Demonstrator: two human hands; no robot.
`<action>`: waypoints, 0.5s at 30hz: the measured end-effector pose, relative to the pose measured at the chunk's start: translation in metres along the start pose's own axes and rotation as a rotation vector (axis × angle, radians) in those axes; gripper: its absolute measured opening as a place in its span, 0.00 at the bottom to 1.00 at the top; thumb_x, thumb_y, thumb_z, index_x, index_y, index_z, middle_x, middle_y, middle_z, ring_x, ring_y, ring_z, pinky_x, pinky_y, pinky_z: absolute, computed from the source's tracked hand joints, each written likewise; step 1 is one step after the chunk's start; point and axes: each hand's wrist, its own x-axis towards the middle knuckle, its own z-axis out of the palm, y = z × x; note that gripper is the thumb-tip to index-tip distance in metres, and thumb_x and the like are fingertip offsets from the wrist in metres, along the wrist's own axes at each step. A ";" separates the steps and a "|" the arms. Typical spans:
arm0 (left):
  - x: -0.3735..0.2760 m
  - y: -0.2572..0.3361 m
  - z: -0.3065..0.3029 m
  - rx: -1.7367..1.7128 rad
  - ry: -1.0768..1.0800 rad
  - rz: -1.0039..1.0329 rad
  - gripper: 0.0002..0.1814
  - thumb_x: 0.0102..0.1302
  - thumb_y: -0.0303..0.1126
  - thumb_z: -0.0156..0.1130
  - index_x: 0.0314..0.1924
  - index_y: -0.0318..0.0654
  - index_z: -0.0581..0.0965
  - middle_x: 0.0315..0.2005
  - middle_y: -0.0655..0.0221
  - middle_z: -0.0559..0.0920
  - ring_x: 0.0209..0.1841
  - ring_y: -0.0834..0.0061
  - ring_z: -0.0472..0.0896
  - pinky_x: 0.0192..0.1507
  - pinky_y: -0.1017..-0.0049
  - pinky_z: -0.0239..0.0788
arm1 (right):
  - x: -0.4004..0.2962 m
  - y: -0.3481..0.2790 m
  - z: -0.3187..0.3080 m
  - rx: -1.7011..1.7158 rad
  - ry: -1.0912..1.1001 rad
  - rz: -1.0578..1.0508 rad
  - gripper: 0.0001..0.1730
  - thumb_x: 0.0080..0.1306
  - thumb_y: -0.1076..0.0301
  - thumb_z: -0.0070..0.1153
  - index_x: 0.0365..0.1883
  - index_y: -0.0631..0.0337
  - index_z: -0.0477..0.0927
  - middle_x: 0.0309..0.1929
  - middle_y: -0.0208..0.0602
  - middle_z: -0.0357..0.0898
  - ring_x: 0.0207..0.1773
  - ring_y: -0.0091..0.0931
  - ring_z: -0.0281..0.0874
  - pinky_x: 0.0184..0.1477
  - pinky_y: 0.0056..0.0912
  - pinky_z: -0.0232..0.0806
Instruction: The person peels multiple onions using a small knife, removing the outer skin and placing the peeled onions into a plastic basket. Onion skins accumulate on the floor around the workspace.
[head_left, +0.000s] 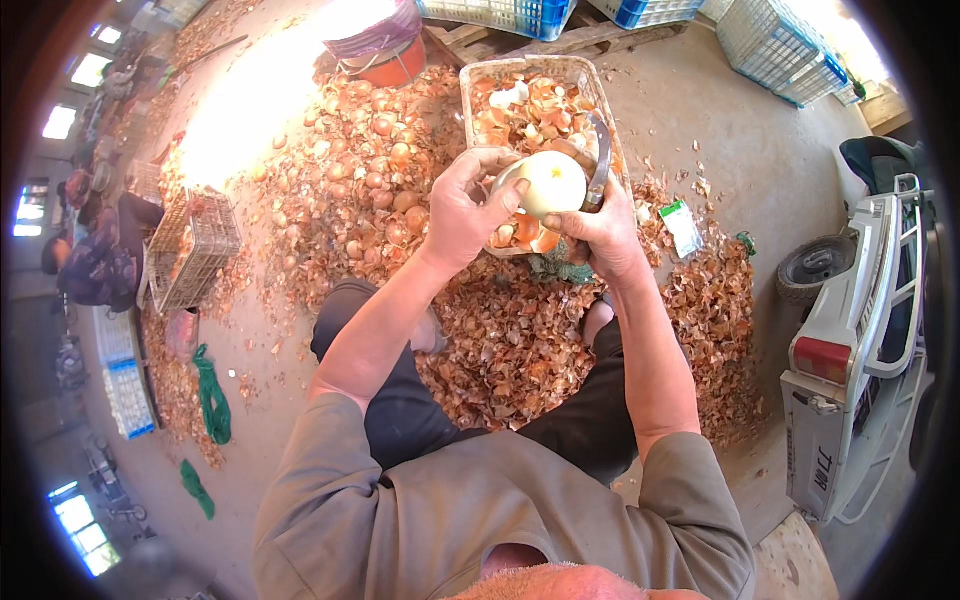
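A pale, peeled onion (553, 184) is held up between my two hands, above the near part of a plastic crate (471, 105). My left hand (474, 206) grips its left side, thumb across the front. In my right hand (606, 229) is a knife with a curved blade (601, 146), pointing away from me. The right thumb touches the onion's lower right side, and the blade stands beside the onion. Loose brown onion skins (544, 112) and a few pale pieces lie in the crate. Part of the crate is hidden behind my hands.
Unpeeled onions (375, 180) are heaped left of the crate. Skins (502, 345) cover the floor between my legs. A red bucket (394, 64) stands beyond the heap. Another person (101, 259) is at far left near a tilted crate (195, 244). A vehicle (840, 360) stands at right.
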 end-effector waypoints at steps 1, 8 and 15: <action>0.000 -0.001 0.000 0.043 -0.002 0.032 0.20 0.72 0.26 0.76 0.61 0.29 0.81 0.54 0.65 0.85 0.54 0.76 0.87 0.52 0.75 0.83 | -0.001 -0.002 0.000 -0.010 0.000 0.001 0.53 0.50 0.66 0.82 0.75 0.64 0.75 0.42 0.30 0.86 0.28 0.14 0.74 0.22 0.18 0.64; -0.002 -0.008 0.003 0.177 -0.015 0.238 0.19 0.71 0.21 0.73 0.59 0.29 0.81 0.55 0.63 0.85 0.53 0.77 0.88 0.51 0.75 0.85 | -0.007 -0.023 -0.007 -0.108 -0.045 0.123 0.54 0.49 0.68 0.82 0.77 0.67 0.75 0.58 0.37 0.87 0.54 0.24 0.85 0.55 0.31 0.77; -0.004 -0.012 -0.002 0.061 0.038 0.101 0.15 0.77 0.20 0.65 0.61 0.30 0.77 0.51 0.64 0.87 0.53 0.77 0.88 0.53 0.76 0.84 | -0.006 -0.011 -0.003 -0.049 -0.102 0.000 0.54 0.48 0.65 0.81 0.76 0.63 0.76 0.42 0.29 0.88 0.28 0.13 0.76 0.22 0.18 0.64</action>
